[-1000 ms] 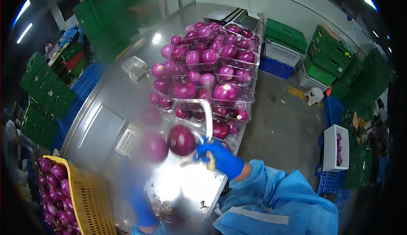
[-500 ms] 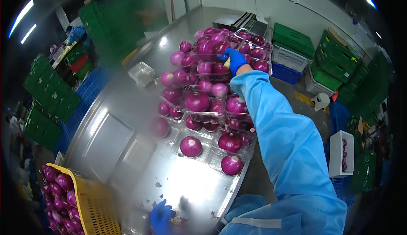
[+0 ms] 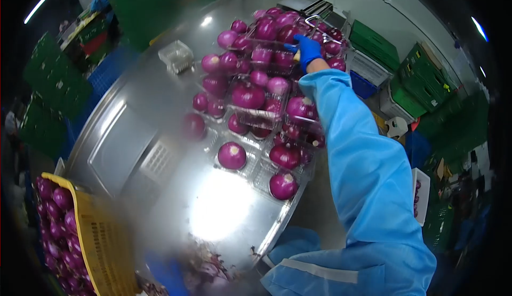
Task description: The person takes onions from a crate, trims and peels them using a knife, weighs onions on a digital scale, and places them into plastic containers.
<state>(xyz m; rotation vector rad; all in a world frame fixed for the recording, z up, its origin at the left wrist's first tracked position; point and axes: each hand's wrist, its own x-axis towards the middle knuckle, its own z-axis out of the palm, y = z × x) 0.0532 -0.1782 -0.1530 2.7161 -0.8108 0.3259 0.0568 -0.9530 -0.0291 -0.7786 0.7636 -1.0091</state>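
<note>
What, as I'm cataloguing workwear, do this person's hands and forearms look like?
The right hand wears a close-fitting blue glove. The right sleeve is light blue, loose and shiny, gathered at the cuff, with no visible markings; bare wrist shows between. The left hand is a blurred blue shape, apparently gloved too; its sleeve isn't discernible.

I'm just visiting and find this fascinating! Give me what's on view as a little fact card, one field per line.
Right hand: blue-gloved, over the far part of the onion pile, with a tan handle in its grip
Left hand: blue-gloved, blurred at the bottom edge; contents unclear
Onions: purple, many in see-through trays
Spare tray: apart, left of the pile
Table: shiny metal
Crate: yellow, holding more onions
Scraps: onion skins near the table's near edge
</note>
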